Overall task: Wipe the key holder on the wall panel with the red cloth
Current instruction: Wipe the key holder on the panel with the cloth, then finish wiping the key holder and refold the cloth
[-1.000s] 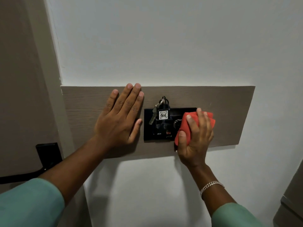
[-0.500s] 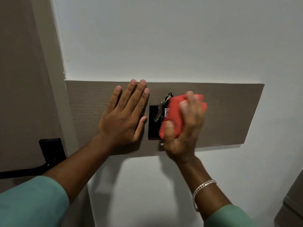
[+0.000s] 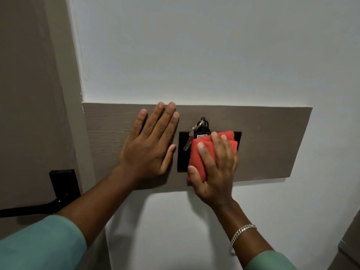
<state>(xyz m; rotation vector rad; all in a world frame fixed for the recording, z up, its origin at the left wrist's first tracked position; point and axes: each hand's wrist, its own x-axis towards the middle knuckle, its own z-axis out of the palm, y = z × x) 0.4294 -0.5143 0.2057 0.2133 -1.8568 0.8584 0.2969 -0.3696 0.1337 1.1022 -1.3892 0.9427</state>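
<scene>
A black key holder [image 3: 183, 152] is set into a brown wood wall panel [image 3: 268, 141]. A key bunch [image 3: 200, 126] with a black fob hangs at its top. My right hand [image 3: 216, 172] presses a folded red cloth [image 3: 200, 158] flat against the middle and right of the holder, covering most of it. My left hand [image 3: 150, 147] lies flat on the panel just left of the holder, fingers spread, holding nothing.
A white wall [image 3: 194, 45] surrounds the panel. A door with a black lever handle [image 3: 58, 191] stands at the left. A grey cabinet edge [image 3: 348, 240] shows at the bottom right.
My right hand swept the cloth left over the keys, then came back down to the middle of the holder. The keys show again at the top. My left hand stayed in place.
</scene>
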